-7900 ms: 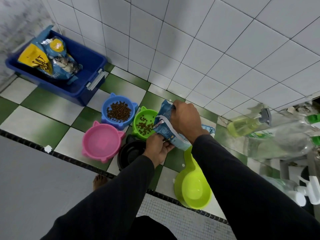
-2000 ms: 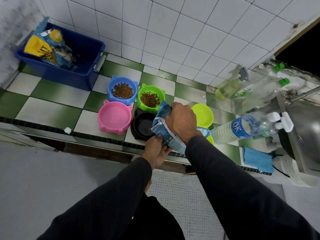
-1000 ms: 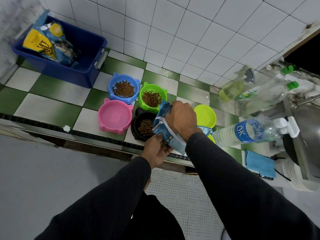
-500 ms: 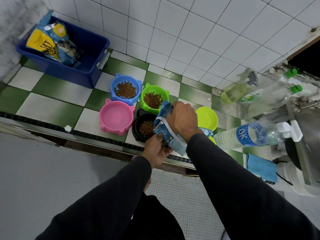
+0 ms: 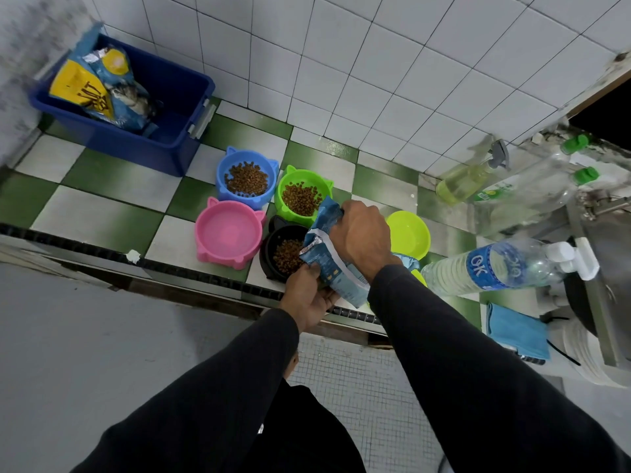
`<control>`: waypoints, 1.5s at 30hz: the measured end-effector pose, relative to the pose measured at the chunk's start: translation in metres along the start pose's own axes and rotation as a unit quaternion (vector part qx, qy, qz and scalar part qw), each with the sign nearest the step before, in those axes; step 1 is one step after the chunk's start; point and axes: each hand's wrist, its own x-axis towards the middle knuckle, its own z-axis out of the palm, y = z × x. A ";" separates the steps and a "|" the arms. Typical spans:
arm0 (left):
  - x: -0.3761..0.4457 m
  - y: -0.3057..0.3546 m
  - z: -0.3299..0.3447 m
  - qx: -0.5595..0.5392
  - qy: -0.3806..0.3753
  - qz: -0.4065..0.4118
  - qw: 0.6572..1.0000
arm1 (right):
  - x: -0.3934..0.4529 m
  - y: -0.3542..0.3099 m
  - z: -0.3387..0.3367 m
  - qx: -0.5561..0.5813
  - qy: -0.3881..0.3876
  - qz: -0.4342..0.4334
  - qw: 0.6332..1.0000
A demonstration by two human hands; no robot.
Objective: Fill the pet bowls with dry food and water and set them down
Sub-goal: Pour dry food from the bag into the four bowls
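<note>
Both hands grip the blue foil kibble bag: right hand at its upper edge, left hand beneath. Its mouth tilts left over the black plastic bowl, partly filled. The empty pink cat-eared bowl sits just left, nearer the left hand.

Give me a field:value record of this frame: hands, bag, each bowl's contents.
left hand: grips the lower edge of the food bag
right hand: grips the top of the food bag
food bag: blue, tilted, mouth over the black bowl
black bowl: kibble inside
blue bowl: kibble inside
green bowl: kibble inside
pink bowl: no kibble
yellow-green bowl: no kibble
water bottle: lying on its side, right of the bowls
blue bin: holds another food bag
</note>
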 end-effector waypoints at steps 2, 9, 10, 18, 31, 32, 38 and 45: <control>0.000 0.000 0.000 0.005 0.006 -0.001 1.000 | -0.001 0.001 -0.001 0.002 0.000 0.004 1.000; 0.002 0.000 0.000 0.017 0.001 0.005 1.000 | -0.004 0.006 -0.001 0.046 0.007 0.042 0.998; 0.002 0.000 0.000 0.022 -0.003 0.009 1.000 | -0.005 0.008 -0.001 0.056 0.012 0.049 0.997; -0.001 0.000 -0.006 0.075 -0.017 0.027 0.997 | -0.020 0.024 0.006 0.155 0.040 0.137 0.978; -0.011 0.005 -0.008 0.171 -0.072 0.093 0.978 | -0.037 0.051 0.022 0.299 0.142 0.248 0.911; -0.013 0.006 -0.009 0.176 -0.081 0.099 0.976 | -0.038 0.053 0.022 0.306 0.145 0.253 0.906; -0.021 0.018 -0.015 0.225 -0.113 0.146 0.957 | -0.038 0.051 0.022 0.358 0.179 0.272 0.875; -0.022 0.036 -0.024 0.301 -0.138 0.235 0.914 | -0.032 0.035 0.018 0.435 0.190 0.268 0.838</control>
